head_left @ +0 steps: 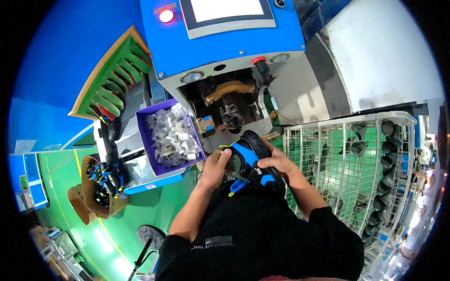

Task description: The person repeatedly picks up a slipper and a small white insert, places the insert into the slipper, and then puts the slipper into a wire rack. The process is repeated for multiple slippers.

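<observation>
A black and blue shoe (pixel 252 154) with yellow-green trim is held between my two hands, in front of the machine's opening. My left hand (pixel 216 167) is closed at its left edge, thumb uppermost beside a yellow-green loop. On the other side my right hand (pixel 277 163) grips the shoe, its thumb pressed on the upper and its other fingers hidden beneath. The blue and white machine (pixel 225 44) stands just beyond, with a yellowish curved part (pixel 229 90) inside its opening. A purple bin (pixel 142 129) full of pale curved pieces (pixel 173 133) is left of my left hand.
At right stands a white wire rack (pixel 344 122) with dark shoe-shaped pieces (pixel 384 187). Cardboard boxes (pixel 112 210) holding black and blue items are on the green floor at left. A green board with several blade-like pieces (pixel 110 93) leans at the upper left. Below is a round black stool (pixel 151 234).
</observation>
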{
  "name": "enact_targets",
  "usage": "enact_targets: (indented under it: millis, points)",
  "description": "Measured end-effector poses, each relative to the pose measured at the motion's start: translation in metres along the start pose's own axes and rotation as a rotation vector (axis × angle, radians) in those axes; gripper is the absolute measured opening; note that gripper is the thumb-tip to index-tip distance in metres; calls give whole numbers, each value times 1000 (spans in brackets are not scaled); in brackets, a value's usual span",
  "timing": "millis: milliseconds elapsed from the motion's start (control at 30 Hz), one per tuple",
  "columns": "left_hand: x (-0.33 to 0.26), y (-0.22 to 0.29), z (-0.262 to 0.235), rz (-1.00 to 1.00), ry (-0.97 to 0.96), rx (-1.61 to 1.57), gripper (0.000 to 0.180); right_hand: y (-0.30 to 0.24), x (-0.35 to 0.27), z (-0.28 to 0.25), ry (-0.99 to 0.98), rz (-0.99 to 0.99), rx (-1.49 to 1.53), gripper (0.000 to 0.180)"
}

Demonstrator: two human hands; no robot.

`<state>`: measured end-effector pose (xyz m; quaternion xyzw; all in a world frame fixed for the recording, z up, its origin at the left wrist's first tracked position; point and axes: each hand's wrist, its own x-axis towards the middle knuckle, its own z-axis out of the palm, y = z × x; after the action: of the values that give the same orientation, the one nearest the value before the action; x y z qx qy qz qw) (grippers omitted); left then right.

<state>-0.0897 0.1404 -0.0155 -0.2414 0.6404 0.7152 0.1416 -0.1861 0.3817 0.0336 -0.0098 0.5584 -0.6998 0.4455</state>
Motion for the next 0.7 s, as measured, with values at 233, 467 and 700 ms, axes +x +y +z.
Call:
enact_targets:
  millis: [233,467,700]
  points:
    - [-3,-14,27,291,115,61,35,-21,48,-12,463,-231,-144,87]
    - [65,-14,28,280,72,19,48,-66,109,22,692,-112,-1117,114]
    - [93,-43,21,61,18,-415,47,-64,159,74,630,166,-1452,111]
